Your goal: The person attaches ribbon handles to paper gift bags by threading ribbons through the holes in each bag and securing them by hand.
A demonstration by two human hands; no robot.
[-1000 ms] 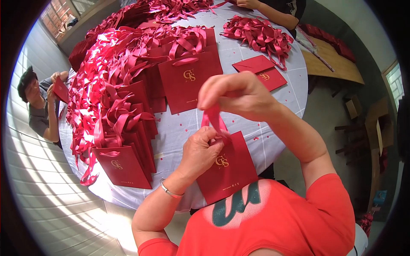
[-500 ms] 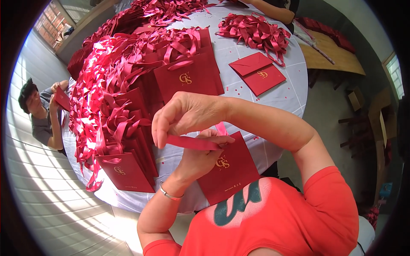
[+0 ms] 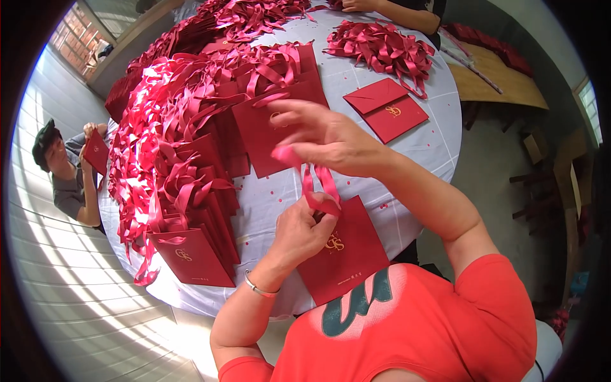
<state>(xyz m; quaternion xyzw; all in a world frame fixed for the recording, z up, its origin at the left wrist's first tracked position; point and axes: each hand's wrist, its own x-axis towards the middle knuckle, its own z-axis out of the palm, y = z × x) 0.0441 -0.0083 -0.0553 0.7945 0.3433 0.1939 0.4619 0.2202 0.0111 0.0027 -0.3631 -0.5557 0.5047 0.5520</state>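
In front of me a flat dark-red paper gift bag [image 3: 350,258] with a gold emblem lies at the table's near edge, against my shirt. My left hand [image 3: 300,232] is closed at the bag's top edge, with pink-red ribbon [image 3: 324,204] looped between its thumb and fingers. Ribbon strands rise from there toward my right hand [image 3: 340,143], which hovers above and beyond the left one. The right hand's fingers look spread but are smeared by motion. A bit of pink ribbon shows at its thumb tip; whether it is pinched I cannot tell.
Rows of upright red bags with ribbon handles [image 3: 191,258] crowd the left of the round, white-clothed table [image 3: 439,127]. A ribbon heap [image 3: 385,51] and a red envelope-like bag [image 3: 388,111] lie at far right. A person at left holds a red bag [image 3: 97,153]; another person's arm [image 3: 398,14] reaches in at the far edge.
My right hand has swung up and to the right, its fingers spreading. The ribbon stretched between my hands is now a loop at my left hand. The person at left has shifted slightly.
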